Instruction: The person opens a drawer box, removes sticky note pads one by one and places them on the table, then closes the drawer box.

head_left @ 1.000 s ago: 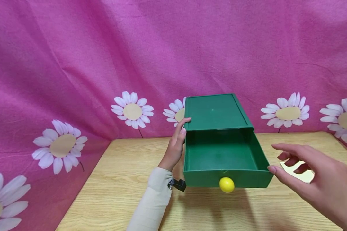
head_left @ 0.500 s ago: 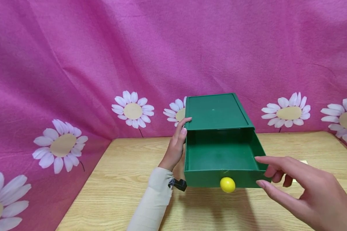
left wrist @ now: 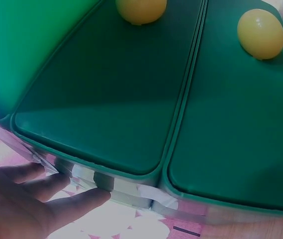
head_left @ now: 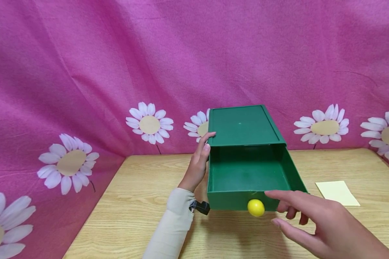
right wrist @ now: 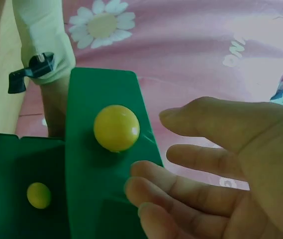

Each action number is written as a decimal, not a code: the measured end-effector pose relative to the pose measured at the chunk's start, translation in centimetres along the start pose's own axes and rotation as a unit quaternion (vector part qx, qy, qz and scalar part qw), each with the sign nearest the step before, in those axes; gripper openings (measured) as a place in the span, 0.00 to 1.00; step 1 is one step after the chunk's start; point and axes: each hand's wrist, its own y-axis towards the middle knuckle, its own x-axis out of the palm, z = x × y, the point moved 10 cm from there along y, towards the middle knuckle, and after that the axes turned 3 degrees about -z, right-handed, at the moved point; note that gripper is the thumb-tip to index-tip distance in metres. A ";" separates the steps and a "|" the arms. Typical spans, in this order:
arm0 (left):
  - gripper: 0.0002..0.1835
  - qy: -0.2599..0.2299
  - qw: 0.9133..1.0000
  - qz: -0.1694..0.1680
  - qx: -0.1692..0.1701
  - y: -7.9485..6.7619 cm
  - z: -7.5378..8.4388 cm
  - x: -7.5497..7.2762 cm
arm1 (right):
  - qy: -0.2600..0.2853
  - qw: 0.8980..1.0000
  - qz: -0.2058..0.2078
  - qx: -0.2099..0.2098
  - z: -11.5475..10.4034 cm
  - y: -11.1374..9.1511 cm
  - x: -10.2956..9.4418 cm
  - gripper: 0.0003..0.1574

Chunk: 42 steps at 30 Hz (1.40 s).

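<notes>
R hand [head_left: 330, 219] hides drawer [head_left: 228, 200] corner; contact hard 2 tell.

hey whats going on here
Someone's left hand touches the left side of a green cabinet, whose top drawer stands pulled out with nothing visible inside. Their right hand is close to that drawer's yellow knob but not holding it. A pale yellow paper note lies on the wooden table to the right.
</notes>
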 end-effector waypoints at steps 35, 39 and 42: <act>0.24 0.002 1.000 -0.001 -0.007 -0.1 -0.3 -0.1 | 0.031 0.998 -0.034 -0.045 -0.9 1.0 3.4 0.32; 0.24 0.003 1.000 -0.001 -0.007 -0.1 -0.3 -0.1 | 0.019 0.999 -0.017 -0.046 -1.1 1.0 3.3 0.32; 0.24 0.005 1.000 0.000 -0.009 0.0 -0.3 0.0 | 0.012 0.999 -0.012 -0.039 -1.0 1.0 3.3 0.31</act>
